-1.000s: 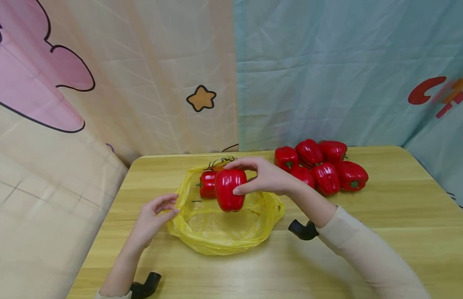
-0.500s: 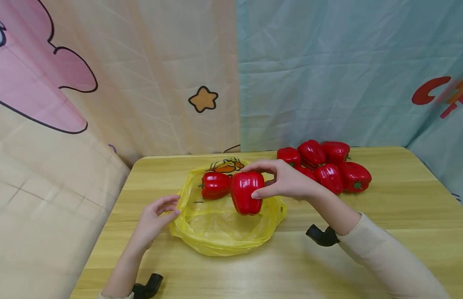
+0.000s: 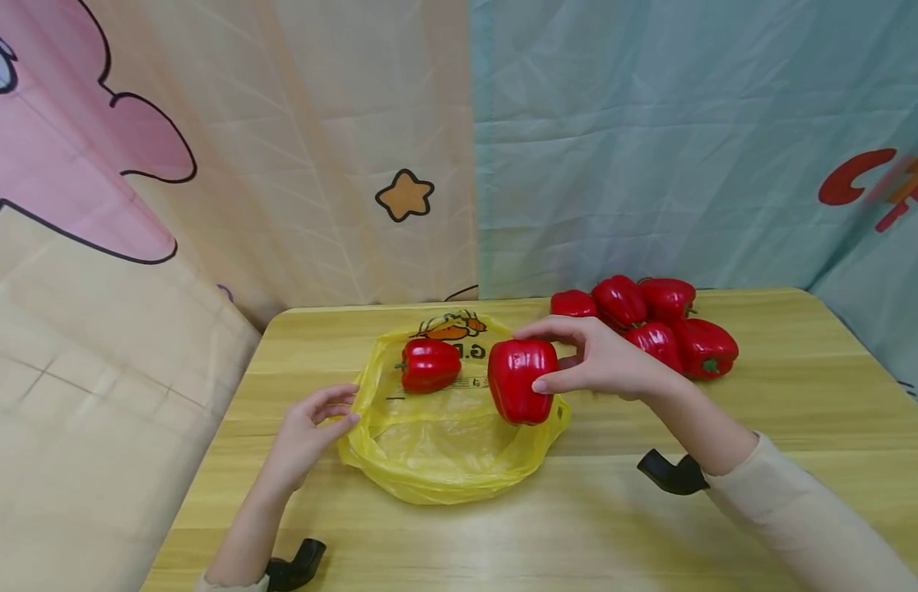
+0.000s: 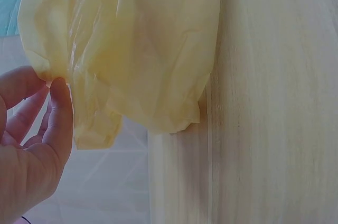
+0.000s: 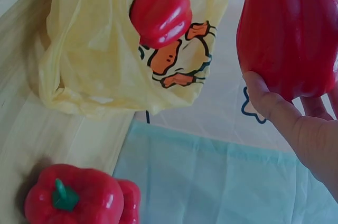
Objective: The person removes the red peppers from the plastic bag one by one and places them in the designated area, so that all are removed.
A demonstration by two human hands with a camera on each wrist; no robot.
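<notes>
My right hand (image 3: 603, 358) grips a red bell pepper (image 3: 523, 381) between thumb and fingers, over the right side of a yellow plastic bag (image 3: 444, 485). At the bag's left rim, my left hand (image 3: 311, 432) pinches the plastic between thumb and fingertips, as the left wrist view shows with the bag film (image 4: 132, 49) hanging from it. Another red bell pepper (image 3: 431, 365) lies on the bag, its green stem to the left. The right wrist view shows the held pepper (image 5: 288, 34) in front of the thumb and fingers, well apart from the pepper on the bag (image 5: 161, 17).
Several more red bell peppers (image 3: 662, 321) lie grouped at the back right of the wooden table (image 3: 799, 427), partly behind my right hand. A printed curtain (image 3: 622, 148) hangs along the table's back edge. Black wrist mounts (image 3: 674, 473) sit on both forearms.
My right hand has moved rightward with the bell pepper in its grip, uncovering the pepper on the bag and more of the bag's print. The left hand stays at the rim.
</notes>
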